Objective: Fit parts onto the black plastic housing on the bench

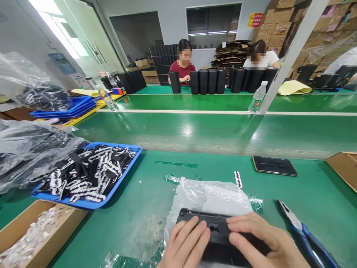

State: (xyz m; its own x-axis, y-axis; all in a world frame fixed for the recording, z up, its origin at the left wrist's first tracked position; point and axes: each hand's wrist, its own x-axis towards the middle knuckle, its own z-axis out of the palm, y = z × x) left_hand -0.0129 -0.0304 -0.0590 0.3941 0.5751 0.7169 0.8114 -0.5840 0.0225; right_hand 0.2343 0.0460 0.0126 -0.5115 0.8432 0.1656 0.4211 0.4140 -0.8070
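A black plastic case (220, 251) lies on a white plastic-wrapped pad (214, 195), with a dark keyhole-shaped recess near its middle. My left hand (185, 243) holds the case from the left, its fingers side by side on the upper face. From the right, my right hand (258, 238) grips it with the thumb and forefinger bent beside the recess; the other fingers are partly hidden. Just beyond the pad is a small white strip with a black cut-out pattern (238, 179). Blue-handled pliers (299, 227) lie to the right of my right hand.
A blue tray (122, 186) of black-and-white pieces and a cardboard box (64, 227) of white bits stand left. A phone (275, 166) and another cardboard box (344, 167) are right. Beyond stand a water bottle (257, 98), a post (292, 56) and co-workers with black cases (212, 82).
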